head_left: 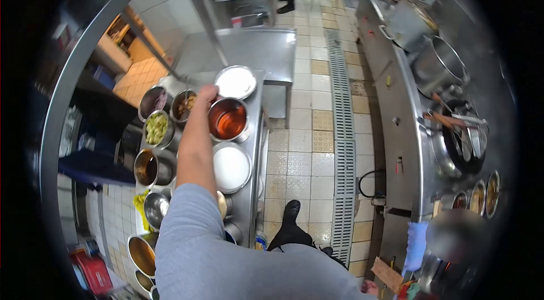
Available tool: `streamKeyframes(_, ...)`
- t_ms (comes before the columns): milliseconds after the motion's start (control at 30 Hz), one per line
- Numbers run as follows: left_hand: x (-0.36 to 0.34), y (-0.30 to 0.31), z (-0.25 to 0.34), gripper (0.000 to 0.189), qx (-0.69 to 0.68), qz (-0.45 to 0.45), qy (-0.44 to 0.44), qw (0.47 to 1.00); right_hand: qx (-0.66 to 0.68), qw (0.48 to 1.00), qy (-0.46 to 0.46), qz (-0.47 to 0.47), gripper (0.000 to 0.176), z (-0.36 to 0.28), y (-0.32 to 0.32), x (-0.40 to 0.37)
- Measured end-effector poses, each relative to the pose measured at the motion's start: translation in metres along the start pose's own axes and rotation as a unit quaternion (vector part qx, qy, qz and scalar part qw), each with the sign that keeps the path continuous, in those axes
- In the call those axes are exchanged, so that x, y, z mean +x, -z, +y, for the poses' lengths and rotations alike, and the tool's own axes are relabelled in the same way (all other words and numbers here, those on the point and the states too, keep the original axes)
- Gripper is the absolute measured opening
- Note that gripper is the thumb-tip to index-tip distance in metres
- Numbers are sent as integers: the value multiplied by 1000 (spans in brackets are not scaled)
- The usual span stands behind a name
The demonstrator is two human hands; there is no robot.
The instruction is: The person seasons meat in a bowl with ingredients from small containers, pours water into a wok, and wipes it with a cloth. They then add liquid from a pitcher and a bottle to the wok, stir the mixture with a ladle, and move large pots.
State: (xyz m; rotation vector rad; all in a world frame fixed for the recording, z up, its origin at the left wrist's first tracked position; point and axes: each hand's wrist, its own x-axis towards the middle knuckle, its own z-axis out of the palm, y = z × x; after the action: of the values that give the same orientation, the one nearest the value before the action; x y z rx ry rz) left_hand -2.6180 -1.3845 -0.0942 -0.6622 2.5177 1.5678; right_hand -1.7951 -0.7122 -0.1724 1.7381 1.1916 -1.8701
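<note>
Steel pot (pixel 247 123) of red liquid (pixel 229 124), one; left hand (pixel 209 94) mid-reach near rim, hold unclear; right hand (pixel 369 287) low, grip unclear; steady clearance above rims seemingly called for

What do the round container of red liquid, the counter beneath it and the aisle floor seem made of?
The container of red liquid: metal, likely polished stainless steel, by its shiny silver rim. The counter: also steel, it seems; grey with a dull sheen. The aisle floor: pale, mostly smooth tiles, by the joint grid; probably ceramic.
</note>
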Motion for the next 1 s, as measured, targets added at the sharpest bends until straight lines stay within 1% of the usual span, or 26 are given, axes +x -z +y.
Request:
streamKeyframes(33,0,0,7,18,58,-5,2,998,30,999,-5,-30,21,3,7,4)
streamKeyframes(67,28,9,-5,19,241,-23,-31,970,57,997,-8,-54,21,11,16,7)
streamKeyframes(100,48,2,-26,26,-25,-9,21,999,-50,992,101,50,25,37,20,29)
streamKeyframes(133,18,-11,-22,35,-105,67,-67,990,-171,978,91,75,30,30,13,10)
streamKeyframes(167,27,6,2,37,-104,-168,0,980,-301,950,61,58,32,38,25,21)
streamKeyframes(200,61,0,6,36,-98,-273,-27,957,-398,909,103,67,39,39,24,8)
streamKeyframes(233,17,-19,35,32,-120,-299,-134,937,-284,936,148,148,42,49,18,-5)
streamKeyframes(267,37,-35,54,26,-52,-242,-97,964,-351,909,183,130,40,57,25,-19)
streamKeyframes(300,32,-63,64,15,-150,-258,-158,941,-261,921,208,202,38,82,34,-10)
streamKeyframes(333,23,-64,88,9,-15,-245,-126,961,-123,962,137,204,32,93,33,-30)
streamKeyframes(367,8,-87,105,9,-10,-206,-141,968,-93,962,131,219,32,114,32,-41)
streamKeyframes(433,-42,-132,130,9,-40,-230,-155,960,103,962,30,251,29,140,41,-46)
streamKeyframes(467,-84,-158,148,11,-74,-237,-153,957,36,946,178,267,29,208,77,-11)
streamKeyframes(500,-116,-188,162,10,-79,-253,-156,952,-45,895,336,289,30,273,112,21)
streamKeyframes(533,-150,-214,169,11,-85,-263,-157,948,-113,821,464,312,30,335,146,51)
streamKeyframes(567,-179,-236,171,9,-121,-277,-176,937,190,891,286,297,33,306,155,21)
streamKeyframes(600,-185,-267,175,10,-95,-347,-219,907,543,756,133,341,35,271,163,-13)
streamKeyframes(633,-194,-299,176,10,48,-333,-461,821,596,700,166,356,35,242,183,-27)
streamKeyframes(667,-283,-326,193,8,-141,-388,-212,886,646,640,193,369,36,215,198,-42)
streamKeyframes(733,-335,-394,203,8,-126,-486,-202,841,683,605,248,324,31,139,218,-85)
streamKeyframes(767,-400,-422,210,8,-143,-474,-166,853,682,609,252,317,31,134,237,-74)
streamKeyframes(833,-526,-469,224,6,-133,-520,-162,828,584,704,319,247,25,123,282,-52)
streamKeyframes(867,-570,-497,226,5,-119,-543,-166,814,580,709,321,239,25,122,300,-51)
streamKeyframes(933,-675,-549,232,3,-101,-584,-163,789,505,735,324,316,18,128,314,-56)
streamKeyframes(967,-711,-581,231,5,-78,-571,-174,799,543,716,345,272,12,131,308,-82)
streamKeyframes(1000,-737,-622,228,7,-74,-585,-174,789,529,715,367,272,11,140,305,-101)
